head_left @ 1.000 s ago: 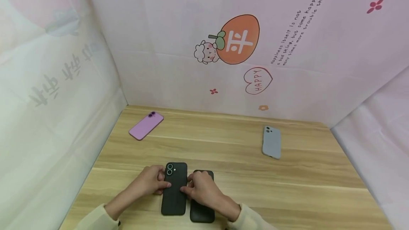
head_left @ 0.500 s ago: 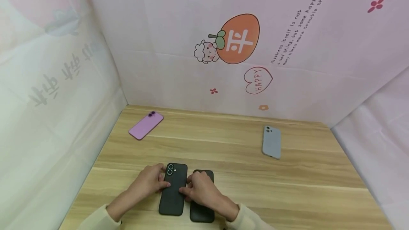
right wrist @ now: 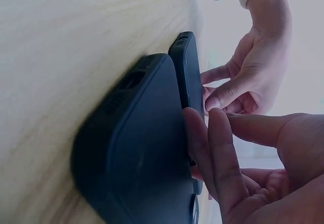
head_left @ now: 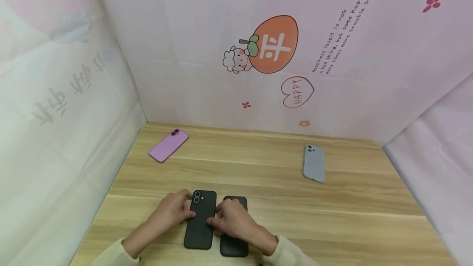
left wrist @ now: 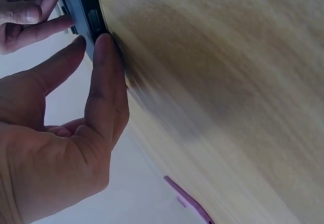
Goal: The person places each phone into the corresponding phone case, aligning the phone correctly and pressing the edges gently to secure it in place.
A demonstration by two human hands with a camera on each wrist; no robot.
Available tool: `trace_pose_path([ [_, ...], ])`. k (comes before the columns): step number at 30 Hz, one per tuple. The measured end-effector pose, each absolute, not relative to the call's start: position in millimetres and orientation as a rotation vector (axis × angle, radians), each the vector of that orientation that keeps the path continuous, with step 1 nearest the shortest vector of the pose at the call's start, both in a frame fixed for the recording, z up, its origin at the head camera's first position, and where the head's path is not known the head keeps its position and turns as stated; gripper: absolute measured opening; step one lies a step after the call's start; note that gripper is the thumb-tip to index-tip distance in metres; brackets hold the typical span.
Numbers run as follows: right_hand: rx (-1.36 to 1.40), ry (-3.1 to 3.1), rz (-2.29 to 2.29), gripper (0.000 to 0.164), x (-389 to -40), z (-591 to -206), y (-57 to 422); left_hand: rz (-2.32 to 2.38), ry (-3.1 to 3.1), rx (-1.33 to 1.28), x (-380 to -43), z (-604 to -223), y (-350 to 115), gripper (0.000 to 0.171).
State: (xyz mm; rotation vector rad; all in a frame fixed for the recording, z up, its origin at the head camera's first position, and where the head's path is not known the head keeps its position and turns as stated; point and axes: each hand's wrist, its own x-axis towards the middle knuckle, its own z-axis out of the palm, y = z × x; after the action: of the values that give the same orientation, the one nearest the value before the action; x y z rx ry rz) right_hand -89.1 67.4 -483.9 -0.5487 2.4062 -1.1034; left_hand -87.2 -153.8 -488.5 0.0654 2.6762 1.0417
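Note:
A black phone (head_left: pixel 199 233), camera side up, sits low in the head view between both hands. My left hand (head_left: pixel 168 210) pinches its left edge, thumb by the back and fingers along the side. On the opposite long edge, my right hand (head_left: pixel 234 218) pinches it with thumb and fingers. A second black phone (head_left: pixel 233 248) lies just to the right, partly hidden under my right hand. In the right wrist view, this second phone (right wrist: pixel 147 148) shows its port opening up close. The left wrist view catches only the first phone's side (left wrist: pixel 93 19).
At the far left of the wooden table (head_left: pixel 244 155) lies a pink phone (head_left: pixel 168 147). A pale grey-blue phone (head_left: pixel 314 165) is at the back right. Printed white cloth (head_left: pixel 199 89) hangs behind and along both sides of the table.
Over the past second the lower end of the held phone has swung slightly left, away from the second phone. Both hands keep their grip in nearly the same place.

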Motion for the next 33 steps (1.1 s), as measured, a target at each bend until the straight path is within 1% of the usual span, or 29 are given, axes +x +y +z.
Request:
trace_pose_path([
  [4,-0.533,2.387,-1.214,0.041,-93.4,-485.1,72.5,1.039,2.697,0.079,-86.9,-487.9,-155.1,0.041],
  [8,-0.504,2.415,-1.296,0.038,-101.4,-483.0,83.2,1.017,2.737,0.08,-88.0,-489.0,-158.3,0.037],
  [15,-0.475,2.583,-1.271,0.037,-121.7,-482.8,122.7,1.014,2.788,0.086,-100.0,-481.6,-173.9,0.035],
  [18,-0.429,2.715,-1.227,0.035,-130.3,-484.9,144.7,0.989,2.846,0.103,-107.9,-473.5,-187.6,0.038],
  [22,-0.319,2.836,-1.132,0.036,-140.5,-483.0,175.6,0.931,2.911,0.066,-117.8,-466.0,-206.2,0.046],
  [27,-0.27,2.946,-0.964,0.042,-156.7,-479.6,217.3,0.857,2.951,0.009,-132.2,-465.7,-220.2,0.056],
  [33,-0.187,3.079,-0.708,0.054,-183.5,-475.3,271.3,0.818,2.986,-0.028,-152.3,-465.5,-231.2,0.07],
])
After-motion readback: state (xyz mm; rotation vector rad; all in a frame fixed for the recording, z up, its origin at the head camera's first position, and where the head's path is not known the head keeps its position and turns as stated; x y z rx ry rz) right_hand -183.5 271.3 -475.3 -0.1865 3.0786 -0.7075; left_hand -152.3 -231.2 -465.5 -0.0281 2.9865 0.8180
